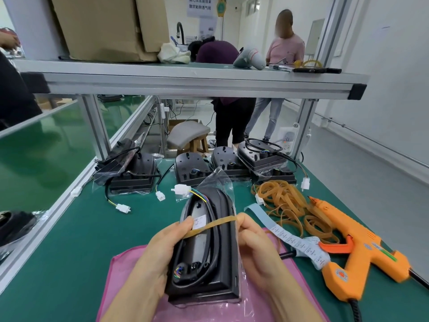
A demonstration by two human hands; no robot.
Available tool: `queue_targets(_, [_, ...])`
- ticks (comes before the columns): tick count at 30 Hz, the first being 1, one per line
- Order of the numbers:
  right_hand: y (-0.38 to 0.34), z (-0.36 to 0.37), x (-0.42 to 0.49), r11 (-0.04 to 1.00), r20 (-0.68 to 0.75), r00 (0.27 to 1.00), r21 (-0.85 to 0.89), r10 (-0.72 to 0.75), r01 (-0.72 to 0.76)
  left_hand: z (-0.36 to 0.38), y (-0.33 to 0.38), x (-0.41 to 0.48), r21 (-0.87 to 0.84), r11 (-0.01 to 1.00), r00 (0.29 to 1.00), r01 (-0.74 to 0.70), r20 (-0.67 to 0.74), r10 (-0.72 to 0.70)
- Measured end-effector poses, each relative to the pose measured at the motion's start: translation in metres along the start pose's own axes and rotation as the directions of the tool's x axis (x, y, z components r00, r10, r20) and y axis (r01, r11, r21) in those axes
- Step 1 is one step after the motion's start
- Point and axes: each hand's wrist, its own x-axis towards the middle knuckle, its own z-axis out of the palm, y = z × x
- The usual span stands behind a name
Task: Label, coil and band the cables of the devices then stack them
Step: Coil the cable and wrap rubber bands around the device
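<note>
A black device (226, 263) in a clear bag is held upright over a pink cloth (130, 270). Its black cable (214, 238) lies coiled on its back, with a white connector (181, 189) sticking out at the top and a white label under the coil. My left hand (157, 256) grips the device's left side, thumb on the label. My right hand (257, 245) holds the right side and pinches a tan rubber band (213, 225) stretched across the device and cable.
Several more black devices (192, 170) with loose cables lie at the back of the green table (69, 240). A heap of rubber bands (285, 203), a strip of labels (290, 238) and an orange glue gun (355, 247) lie to the right. Two people stand beyond the frame.
</note>
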Motion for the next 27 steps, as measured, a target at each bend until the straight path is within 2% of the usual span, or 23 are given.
queue_targets(2, [0.003, -0.001, -0.004, 0.999, 0.002, 1.0, -0.029, -0.024, 0.024, -0.001, 0.001, 0.002, -0.015, 0.999, 1.0, -0.028, -0.013, 0.028])
queue_targets(6, [0.004, -0.003, -0.01, 0.963, -0.014, 0.995, -0.252, -0.098, 0.092, -0.008, 0.001, 0.007, 0.002, 0.999, 0.999, -0.046, 0.009, 0.046])
queue_targets(8, [0.003, -0.004, -0.011, 0.954, -0.03, 0.997, -0.293, -0.071, 0.059, -0.01, 0.001, 0.009, 0.018, 0.999, 0.998, -0.042, 0.057, 0.041])
queue_targets(10, [0.002, -0.005, -0.01, 0.946, -0.064, 0.998, -0.325, -0.002, -0.019, -0.011, 0.002, 0.012, 0.107, 0.991, 0.995, -0.083, 0.061, 0.077])
queue_targets(12, [-0.002, -0.004, -0.01, 0.952, -0.103, 0.987, -0.266, 0.125, -0.149, -0.01, 0.006, 0.013, 0.272, 0.946, 0.985, -0.174, 0.033, 0.172])
queue_targets(14, [-0.002, -0.005, -0.01, 0.947, -0.084, 0.96, -0.165, 0.267, -0.277, -0.005, 0.01, 0.014, 0.454, 0.854, 0.956, -0.255, -0.014, 0.293])
queue_targets(17, [0.003, 0.002, -0.01, 0.956, -0.04, 0.962, -0.107, 0.271, -0.274, 0.007, 0.012, 0.01, 0.602, 0.737, 0.919, -0.307, -0.014, 0.394])
queue_targets(19, [0.007, 0.004, -0.007, 0.977, -0.091, 0.973, 0.006, 0.213, -0.214, 0.011, 0.012, 0.007, 0.566, 0.765, 0.935, -0.306, 0.027, 0.354])
queue_targets(22, [0.009, 0.006, -0.005, 0.962, -0.07, 0.973, 0.18, 0.219, -0.204, 0.007, 0.014, 0.003, 0.486, 0.836, 0.965, -0.254, 0.071, 0.251])
queue_targets(27, [0.015, 0.005, -0.007, 0.918, -0.11, 0.947, 0.3, 0.303, -0.259, -0.01, 0.014, -0.009, 0.535, 0.823, 0.98, -0.191, 0.154, 0.127])
